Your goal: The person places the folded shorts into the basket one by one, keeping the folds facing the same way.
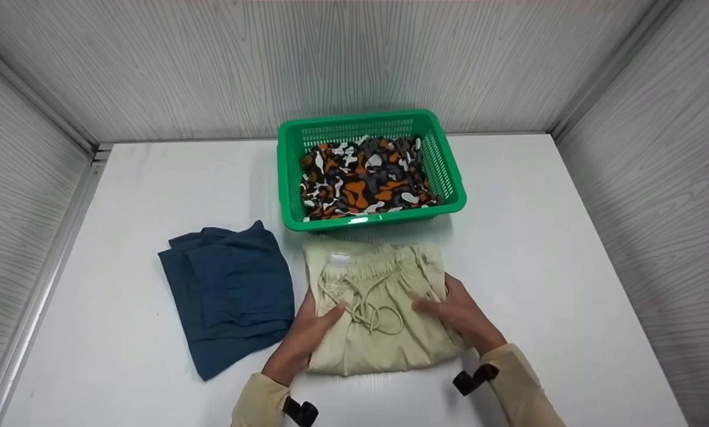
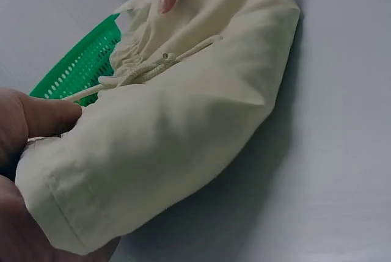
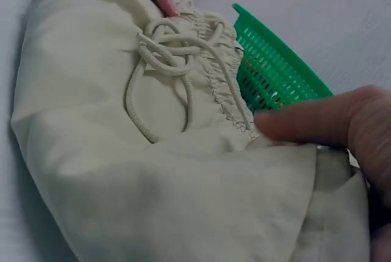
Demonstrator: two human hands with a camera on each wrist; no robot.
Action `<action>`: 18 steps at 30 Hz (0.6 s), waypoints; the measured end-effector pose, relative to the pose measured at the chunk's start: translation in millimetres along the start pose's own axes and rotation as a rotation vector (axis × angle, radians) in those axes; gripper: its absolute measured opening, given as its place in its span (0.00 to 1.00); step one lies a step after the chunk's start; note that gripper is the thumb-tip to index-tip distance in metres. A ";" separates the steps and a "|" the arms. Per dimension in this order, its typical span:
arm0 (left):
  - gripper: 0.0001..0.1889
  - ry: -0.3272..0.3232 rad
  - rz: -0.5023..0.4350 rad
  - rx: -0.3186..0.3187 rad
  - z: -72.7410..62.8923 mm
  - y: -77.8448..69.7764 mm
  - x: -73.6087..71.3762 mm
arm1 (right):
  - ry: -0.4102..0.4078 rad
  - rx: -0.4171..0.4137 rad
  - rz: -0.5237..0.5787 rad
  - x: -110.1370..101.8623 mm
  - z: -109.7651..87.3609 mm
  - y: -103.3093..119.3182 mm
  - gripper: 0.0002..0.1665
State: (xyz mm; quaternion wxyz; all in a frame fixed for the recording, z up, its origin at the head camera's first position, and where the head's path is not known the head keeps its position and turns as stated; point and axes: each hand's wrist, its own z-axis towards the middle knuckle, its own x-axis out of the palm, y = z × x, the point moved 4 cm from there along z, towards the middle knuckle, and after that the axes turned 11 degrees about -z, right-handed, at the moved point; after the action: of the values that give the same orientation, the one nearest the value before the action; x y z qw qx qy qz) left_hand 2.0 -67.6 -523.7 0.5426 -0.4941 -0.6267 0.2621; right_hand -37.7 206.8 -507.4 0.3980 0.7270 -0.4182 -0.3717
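Folded cream drawstring pants (image 1: 390,350) are held between both hands, with the elastic waistband toward the basket and the cord looped on top. My left hand (image 1: 310,332) grips their left side, thumb on top and fingers underneath. On the opposite side my right hand (image 1: 464,311) grips the fabric the same way. In the left wrist view the pants (image 2: 183,121) look lifted at the near edge, a shadow below. The right wrist view shows the knotted cord (image 3: 177,60) and the right thumb (image 3: 305,118) over the cloth; the fingers beneath are hidden.
A green plastic basket (image 1: 284,178) stands just behind the pants, holding a camouflage-patterned cloth (image 1: 366,178) in black, orange, grey and white. To the left lies a folded dark blue garment (image 1: 235,290). Wood-grain panels (image 1: 330,59) wall in the white table (image 1: 520,237).
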 end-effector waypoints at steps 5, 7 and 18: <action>0.41 -0.010 0.161 0.129 -7.9 -4.1 -0.1 | -0.097 -0.103 -0.109 -6.0 -6.3 2.3 0.34; 0.39 -0.004 0.184 0.158 -13.8 -8.2 0.6 | -0.125 -0.122 -0.111 -11.9 -11.9 3.8 0.32; 0.38 0.040 0.218 0.340 -19.3 -78.7 24.9 | -0.177 -0.275 -0.094 -50.8 -23.8 71.0 0.29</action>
State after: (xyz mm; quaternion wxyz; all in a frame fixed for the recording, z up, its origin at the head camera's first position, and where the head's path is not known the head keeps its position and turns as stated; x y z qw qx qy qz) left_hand -4.3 -78.5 -439.8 0.5991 -0.4653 -0.5054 0.4113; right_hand -58.0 235.4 -424.0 0.4374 0.6488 -0.3625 -0.5063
